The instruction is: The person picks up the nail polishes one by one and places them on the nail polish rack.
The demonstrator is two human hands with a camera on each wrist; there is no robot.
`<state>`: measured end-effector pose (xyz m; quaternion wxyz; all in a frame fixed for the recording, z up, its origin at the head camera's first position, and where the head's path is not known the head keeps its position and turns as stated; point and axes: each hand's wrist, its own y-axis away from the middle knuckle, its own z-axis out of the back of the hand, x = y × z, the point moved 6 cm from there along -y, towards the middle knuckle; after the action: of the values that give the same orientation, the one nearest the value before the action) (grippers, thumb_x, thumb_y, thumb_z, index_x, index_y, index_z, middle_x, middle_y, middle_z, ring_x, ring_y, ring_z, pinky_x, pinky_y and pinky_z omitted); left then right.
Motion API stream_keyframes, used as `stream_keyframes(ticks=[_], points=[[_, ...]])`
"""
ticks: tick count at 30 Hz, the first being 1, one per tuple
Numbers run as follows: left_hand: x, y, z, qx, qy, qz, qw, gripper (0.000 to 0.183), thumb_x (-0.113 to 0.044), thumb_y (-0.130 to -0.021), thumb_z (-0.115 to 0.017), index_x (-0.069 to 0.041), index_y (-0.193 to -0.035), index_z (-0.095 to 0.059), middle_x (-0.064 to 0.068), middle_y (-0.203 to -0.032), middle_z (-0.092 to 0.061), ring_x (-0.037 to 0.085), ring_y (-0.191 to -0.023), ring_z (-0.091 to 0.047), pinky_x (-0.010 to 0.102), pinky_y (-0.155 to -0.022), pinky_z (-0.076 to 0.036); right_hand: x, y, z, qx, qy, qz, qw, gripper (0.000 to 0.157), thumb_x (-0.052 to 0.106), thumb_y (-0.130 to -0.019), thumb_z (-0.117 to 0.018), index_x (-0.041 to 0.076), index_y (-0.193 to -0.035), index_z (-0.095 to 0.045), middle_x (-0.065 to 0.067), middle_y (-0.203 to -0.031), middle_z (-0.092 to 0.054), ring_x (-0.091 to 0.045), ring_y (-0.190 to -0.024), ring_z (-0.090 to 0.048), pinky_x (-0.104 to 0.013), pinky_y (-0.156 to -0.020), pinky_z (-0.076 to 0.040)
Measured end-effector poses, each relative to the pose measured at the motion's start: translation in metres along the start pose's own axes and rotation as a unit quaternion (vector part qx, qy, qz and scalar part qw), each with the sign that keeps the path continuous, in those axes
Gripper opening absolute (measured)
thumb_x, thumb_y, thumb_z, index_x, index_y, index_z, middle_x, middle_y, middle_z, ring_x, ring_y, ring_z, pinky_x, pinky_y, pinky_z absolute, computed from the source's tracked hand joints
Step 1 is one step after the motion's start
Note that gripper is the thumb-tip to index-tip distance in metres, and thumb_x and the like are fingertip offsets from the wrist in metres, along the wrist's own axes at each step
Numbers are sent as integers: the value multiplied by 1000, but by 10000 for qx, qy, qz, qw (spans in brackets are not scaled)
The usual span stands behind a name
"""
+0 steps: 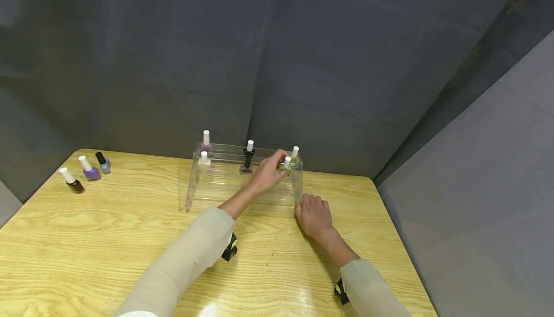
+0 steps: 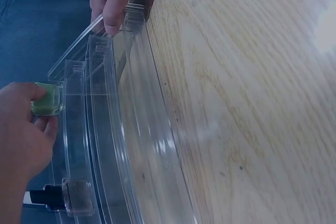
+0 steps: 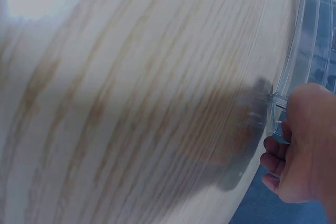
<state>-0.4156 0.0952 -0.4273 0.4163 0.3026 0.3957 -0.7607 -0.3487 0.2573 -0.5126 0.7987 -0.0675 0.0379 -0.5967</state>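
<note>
My left hand [image 1: 267,173] pinches a green nail polish bottle [image 2: 48,100] with a white cap at the right end of a clear tiered rack [image 1: 189,194]. A second green nail polish bottle [image 1: 295,153] stands just behind it on the top tier. At the rack's front right corner, my right hand [image 1: 315,215] holds the side panel, its thumb [image 2: 112,19] lying against the plastic in the left wrist view. Farther left on the rack are a lilac bottle [image 1: 206,146], a pale bottle [image 1: 204,161], a dark white-capped bottle [image 1: 248,152] and a black-capped bottle [image 2: 79,198].
On the table's far left, apart from the rack, are a dark brown bottle [image 1: 74,183], a purple bottle [image 1: 91,173] and a blue bottle [image 1: 105,165] with a black cap. A dark curtain [image 1: 259,67] hangs behind the wooden table [image 1: 268,269].
</note>
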Motion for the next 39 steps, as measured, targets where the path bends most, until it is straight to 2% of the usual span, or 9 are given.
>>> stream_keyframes(ticks=[6, 13, 20, 26, 31, 39], points=[[2, -3, -8, 34, -2, -31, 10000, 41, 4, -91, -67, -9, -127, -53, 11, -122, -65, 23, -111, -61, 36, -93, -52, 4, 2, 4, 51, -24, -20, 10000, 33, 31, -109, -34, 10, -84, -36, -4, -76, -34, -27, -74, -37, -41, -71, -34], [4, -7, -18, 174, -312, -98, 9993, 39, 5, -91, -67, -9, -126, -53, 14, -122, -66, 27, -115, -62, 39, -95, -52, 5, 2, 7, -37, 54, -73, 10000, 32, 30, -108, -37, 8, -84, -38, -5, -75, -35, -27, -73, -38, -42, -70, -36], [6, -8, -26, 291, -365, 130, 9988, 34, 1, -94, -66, -11, -124, -54, 13, -126, -65, 27, -120, -60, 40, -96, -51, 3, 0, 3, 23, 72, -85, 9999, 33, 31, -109, -35, 8, -85, -39, -5, -76, -36, -28, -75, -40, -44, -71, -37], [7, -10, -29, 419, -447, 351, 9975, 27, -3, -96, -64, -13, -120, -55, 11, -126, -66, 26, -118, -61, 40, -92, -53, 3, 1, 3, -134, 60, -29, 9999, 34, 31, -109, -34, 8, -84, -38, -5, -75, -35, -28, -72, -39, -42, -68, -36], [4, -11, -29, 521, -377, 473, 9968, 27, -4, -97, -63, -12, -121, -54, 13, -128, -64, 27, -119, -60, 40, -93, -52, 2, -1, 2, 52, -20, -170, 9998, 32, 30, -108, -35, 8, -85, -39, -5, -76, -37, -28, -74, -39, -42, -69, -36], [1, -9, -31, 565, -371, 380, 9970, 34, -2, -96, -64, -9, -127, -53, 15, -129, -64, 27, -119, -60, 40, -93, -52, -3, -3, -5, 120, 89, -133, 9998, 33, 33, -108, -34, 9, -87, -40, -4, -77, -37, -25, -74, -39, -39, -68, -35]])
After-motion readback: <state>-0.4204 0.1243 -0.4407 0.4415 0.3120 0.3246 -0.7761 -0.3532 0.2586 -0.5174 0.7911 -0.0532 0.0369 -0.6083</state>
